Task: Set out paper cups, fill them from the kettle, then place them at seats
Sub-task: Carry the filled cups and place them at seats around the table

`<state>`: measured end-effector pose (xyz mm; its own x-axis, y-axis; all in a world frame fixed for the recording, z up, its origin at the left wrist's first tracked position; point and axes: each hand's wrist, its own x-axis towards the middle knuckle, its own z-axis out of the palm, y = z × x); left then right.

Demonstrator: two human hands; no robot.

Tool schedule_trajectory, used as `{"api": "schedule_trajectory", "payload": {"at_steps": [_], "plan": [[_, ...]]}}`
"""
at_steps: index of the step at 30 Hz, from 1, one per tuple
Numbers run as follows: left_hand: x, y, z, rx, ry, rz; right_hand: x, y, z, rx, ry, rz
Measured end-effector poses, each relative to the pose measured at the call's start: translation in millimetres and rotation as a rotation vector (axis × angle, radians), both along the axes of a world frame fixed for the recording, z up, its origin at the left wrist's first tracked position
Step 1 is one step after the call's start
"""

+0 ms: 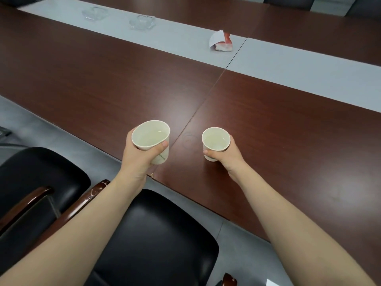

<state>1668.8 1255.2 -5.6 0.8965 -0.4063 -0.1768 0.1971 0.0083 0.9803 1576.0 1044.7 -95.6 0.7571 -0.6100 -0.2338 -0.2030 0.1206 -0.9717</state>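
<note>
Forearms come in bare from the bottom edge, both stretched out over a black padded chair (154, 234) tucked near the table (103, 79). And what a table: long, dark reddish-brown wood grain, running right across the view, with a thin seam (206, 96) cutting diagonally between two panels. A pale grey strip (185, 44) runs down its middle. Grey floor (31, 129) shows on the near side, and a second black chair (31, 172) sits to the left, glossy wooden armrest (82, 201) between the two seats. Dark chair backs (288, 1) line the far side.

Out on the grey strip there is a red-and-white tissue pack (221, 42) with a sheet poking up, and further left two clear glass ashtrays (142, 22), near one another.

Now the hands. Left hand (142, 155) is wrapped round the left cup (151, 134), thumb across the front wall, holding it up over the table's near edge. Right hand (226, 155) grips the right cup (215, 139) lower down, over the right panel; whether its base touches the wood, I cannot tell. Both white paper cups hold pale yellowish liquid, upright, either side of the seam. Between them, a faint ring mark (190, 138) on the table.
</note>
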Motion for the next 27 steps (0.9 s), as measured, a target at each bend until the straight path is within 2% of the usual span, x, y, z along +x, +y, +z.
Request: {"api": "schedule_trajectory", "payload": {"at_steps": [5, 13, 17, 23, 27], "plan": [[-4.7, 10.8, 13.5, 0.009, -0.014, -0.002, -7.6, 0.3, 4.8, 0.055, -0.01, 0.001], [-27.7, 37.6, 42.4, 0.003, -0.049, 0.013, -42.4, 6.5, 17.1, 0.087, 0.117, -0.019], [-44.7, 56.5, 64.7, -0.008, -0.057, -0.005, -68.3, 16.5, 34.4, 0.039, 0.188, -0.07], [-66.3, 92.4, 114.1, -0.046, -0.104, -0.04, -105.1, 45.3, 98.4, -0.103, 0.199, -0.261], [-77.2, 122.0, 142.0, -0.067, -0.126, -0.058, -110.4, 89.1, 158.0, -0.093, 0.086, -0.219]]}}
